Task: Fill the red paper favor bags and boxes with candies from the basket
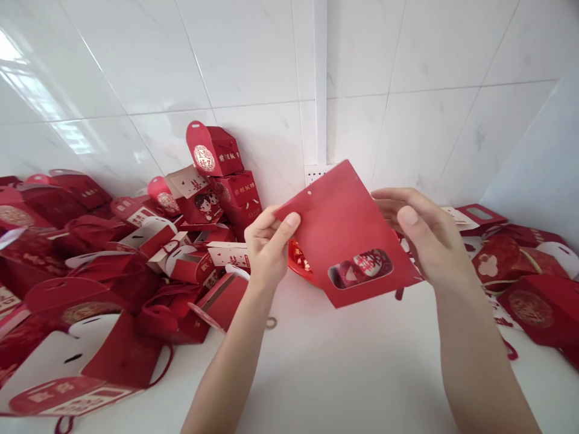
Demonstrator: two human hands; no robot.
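A flat red card piece (337,217) with a rounded window near its lower edge is held up at the centre, tilted. Through the window a red and white pattern shows. My left hand (271,244) pinches its left corner, thumb on the front face. My right hand (420,235) is at its right edge, thumb and fingers apart; whether it touches the card is hard to tell. Behind the card, partly hidden, a red tray (301,270) holds small gold and red items.
Many red gift boxes (217,150) are piled and stacked on the left. An open box (122,355) lies at the front left. More red boxes (536,307) lie on the right. A small ring (271,323) is on the white table (344,374). A tiled wall stands behind.
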